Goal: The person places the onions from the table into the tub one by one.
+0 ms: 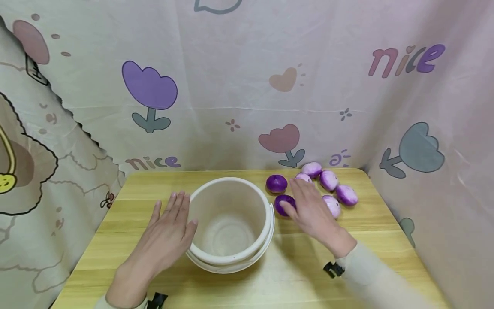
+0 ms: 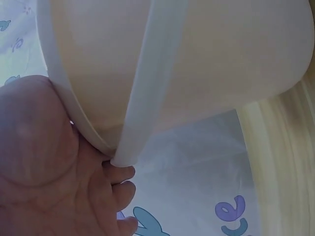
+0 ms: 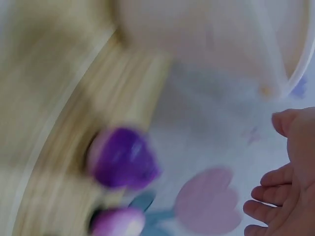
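Observation:
A white bucket (image 1: 227,260) stands upright on the wooden table, and nothing lies inside it. Its white handle (image 2: 152,88) hangs down along the outside, below the rim. My left hand (image 1: 164,238) lies flat at the bucket's left side, fingers straight and palm right at the rim in the left wrist view. To the bucket's right, my right hand (image 1: 314,214) hovers over a group of onions with fingers extended, holding nothing. Closest to its thumb is a dark purple onion (image 1: 281,201); another dark purple onion (image 1: 276,183) sits just behind.
Several purple-and-white onions (image 1: 347,195) lie at the table's back right, some partly hidden by my right hand. A printed curtain (image 1: 216,141) hangs behind the wooden table (image 1: 115,231) and along both sides.

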The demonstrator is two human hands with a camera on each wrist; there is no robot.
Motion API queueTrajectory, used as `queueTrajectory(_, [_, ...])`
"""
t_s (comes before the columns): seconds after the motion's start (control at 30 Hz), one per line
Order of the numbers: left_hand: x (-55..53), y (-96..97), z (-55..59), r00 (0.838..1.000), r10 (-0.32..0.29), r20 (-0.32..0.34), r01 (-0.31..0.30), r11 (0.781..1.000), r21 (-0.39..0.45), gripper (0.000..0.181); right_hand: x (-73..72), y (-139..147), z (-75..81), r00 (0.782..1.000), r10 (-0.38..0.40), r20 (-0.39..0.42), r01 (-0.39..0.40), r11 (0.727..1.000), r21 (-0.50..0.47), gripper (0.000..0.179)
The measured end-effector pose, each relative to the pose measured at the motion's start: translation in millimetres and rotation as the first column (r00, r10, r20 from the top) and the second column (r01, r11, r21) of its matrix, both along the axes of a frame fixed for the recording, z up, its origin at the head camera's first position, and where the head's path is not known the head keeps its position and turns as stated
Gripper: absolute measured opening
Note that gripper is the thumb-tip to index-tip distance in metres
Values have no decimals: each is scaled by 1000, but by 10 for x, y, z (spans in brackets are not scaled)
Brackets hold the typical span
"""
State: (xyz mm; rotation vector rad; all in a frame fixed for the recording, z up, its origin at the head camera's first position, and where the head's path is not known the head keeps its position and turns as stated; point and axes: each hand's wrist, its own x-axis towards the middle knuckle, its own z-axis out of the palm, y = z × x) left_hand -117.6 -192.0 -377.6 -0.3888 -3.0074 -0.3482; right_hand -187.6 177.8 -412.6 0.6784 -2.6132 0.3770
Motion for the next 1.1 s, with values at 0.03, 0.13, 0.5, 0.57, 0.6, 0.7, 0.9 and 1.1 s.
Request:
queueTrajectory(0.03, [4, -2, -3, 1000, 1, 3, -1, 1000, 8, 72, -58, 76, -26, 1000, -18, -10, 18, 1000, 23, 72])
queueTrajectory(0.13, [13, -14, -10, 1000, 6, 5, -6, 1000, 22, 72, -207, 278, -98, 999, -32, -24, 35, 994, 103, 73])
queueTrajectory(0.5, [19, -50, -26, 1000, 1, 15, -2, 999, 52, 71, -497, 463, -294, 993, 111, 26, -111, 897, 427, 88])
queueTrajectory(0.57, [18, -54, -28, 1000, -1, 16, 0, 999, 53, 70, -528, 437, -351, 988, 156, 16, -144, 859, 492, 91])
queueTrajectory(0.6, [17, -54, -29, 1000, -2, 18, 1, 998, 56, 70, -543, 423, -384, 984, 175, 14, -157, 843, 515, 92])
queueTrajectory(0.7, [8, -52, -30, 1000, -5, 21, 3, 998, 63, 71, -586, 390, -484, 978, 211, -2, -174, 812, 558, 92])
queueTrajectory(0.9, [-6, -34, -37, 1000, -13, 25, 11, 997, 74, 73, -630, 359, -686, 977, 213, -22, -169, 830, 531, 88])
queueTrajectory(1.1, [-16, -20, -51, 999, -16, 27, 14, 997, 73, 73, -629, 340, -831, 976, 194, -93, -122, 854, 506, 85])
